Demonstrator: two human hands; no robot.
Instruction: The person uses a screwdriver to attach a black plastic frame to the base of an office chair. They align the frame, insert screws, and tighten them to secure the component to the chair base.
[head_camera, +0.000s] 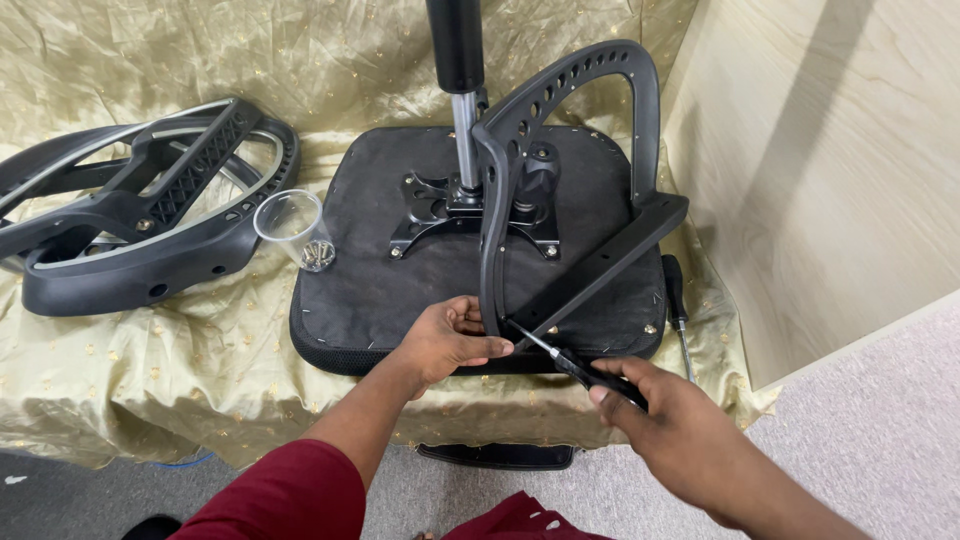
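Armrest bracket (560, 180) upright on seat underside (400, 290), plastic cup (297, 226) and backrest frame (140, 215) to its left.

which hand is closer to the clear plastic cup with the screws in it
Left. The left hand grips the armrest frame just right of the clear cup; the right hand, holding the screwdriver, is farther right.

Armrest frame (560, 150) blocks the seat's middle; left side (350, 260) open.
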